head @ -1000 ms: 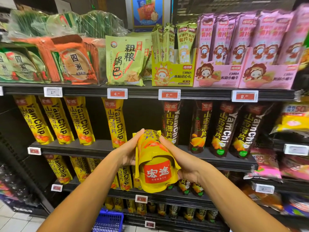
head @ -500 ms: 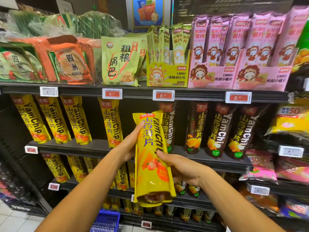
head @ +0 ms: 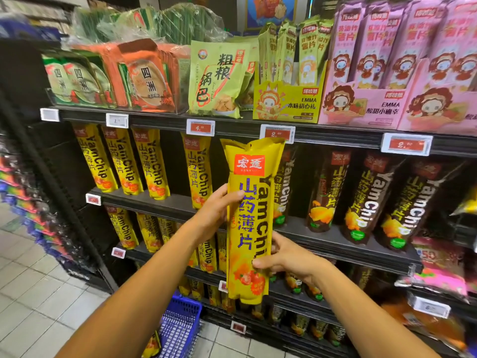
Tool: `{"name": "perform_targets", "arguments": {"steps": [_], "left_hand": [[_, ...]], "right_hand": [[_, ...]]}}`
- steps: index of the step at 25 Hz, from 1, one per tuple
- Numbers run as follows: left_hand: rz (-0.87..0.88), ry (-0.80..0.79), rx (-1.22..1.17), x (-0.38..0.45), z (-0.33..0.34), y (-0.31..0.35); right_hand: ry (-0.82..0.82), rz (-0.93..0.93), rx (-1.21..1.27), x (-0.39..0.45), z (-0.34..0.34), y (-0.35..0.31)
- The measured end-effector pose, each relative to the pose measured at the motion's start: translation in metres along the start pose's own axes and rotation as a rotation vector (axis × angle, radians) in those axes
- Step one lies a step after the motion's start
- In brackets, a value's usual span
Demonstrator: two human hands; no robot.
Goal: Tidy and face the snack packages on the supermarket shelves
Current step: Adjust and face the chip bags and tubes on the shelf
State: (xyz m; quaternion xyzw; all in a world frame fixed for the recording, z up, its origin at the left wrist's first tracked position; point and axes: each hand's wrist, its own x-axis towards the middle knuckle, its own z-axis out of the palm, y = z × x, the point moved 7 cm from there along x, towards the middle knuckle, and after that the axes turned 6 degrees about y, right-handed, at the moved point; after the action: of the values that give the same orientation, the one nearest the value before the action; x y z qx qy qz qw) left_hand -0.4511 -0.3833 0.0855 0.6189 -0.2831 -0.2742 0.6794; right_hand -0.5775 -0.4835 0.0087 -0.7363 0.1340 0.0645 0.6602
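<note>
While both hands hold it, the yellow YamChip pack [head: 247, 223] stands upright in front of the middle shelf [head: 335, 239], label facing the camera. Left hand [head: 219, 210] grips the pack's left edge about mid-height, thumb curled over the front. Right hand [head: 286, 257] pinches the right edge lower down, fingers wrapped behind. Pack's top overlaps a price tag [head: 277, 133] on the upper shelf rail. Yellow YamChip row [head: 124, 164] sits left of it, dark YamChip row [head: 371, 200] right. Blue basket [head: 180, 324] on the floor below.
</note>
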Motion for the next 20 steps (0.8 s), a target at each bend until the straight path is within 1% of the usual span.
{"name": "perform_targets", "arguments": {"steps": [3, 5, 8, 11, 13, 17, 20], "left_hand": [[0.033, 0.006, 0.030, -0.009, -0.008, 0.002], [0.047, -0.018, 0.051, -0.011, -0.016, 0.002], [0.038, -0.079, 0.108, -0.008, -0.028, -0.003], [0.002, -0.161, 0.237, 0.000, -0.038, -0.015], [0.013, -0.212, 0.321, 0.009, -0.048, -0.024], [0.038, -0.201, 0.317, 0.040, -0.073, -0.027], [0.080, -0.227, 0.361, 0.072, -0.087, -0.017]], "right_hand": [[0.016, -0.041, 0.021, 0.008, 0.004, -0.001], [0.052, -0.076, -0.027, 0.018, 0.006, -0.002], [0.092, -0.100, -0.105, 0.035, 0.007, -0.004], [0.155, -0.110, -0.198, 0.055, 0.007, -0.003], [0.204, -0.114, -0.216, 0.072, 0.009, -0.002], [0.347, -0.125, -0.174, 0.108, 0.005, -0.005], [0.445, -0.169, -0.034, 0.140, -0.005, -0.019]]}}
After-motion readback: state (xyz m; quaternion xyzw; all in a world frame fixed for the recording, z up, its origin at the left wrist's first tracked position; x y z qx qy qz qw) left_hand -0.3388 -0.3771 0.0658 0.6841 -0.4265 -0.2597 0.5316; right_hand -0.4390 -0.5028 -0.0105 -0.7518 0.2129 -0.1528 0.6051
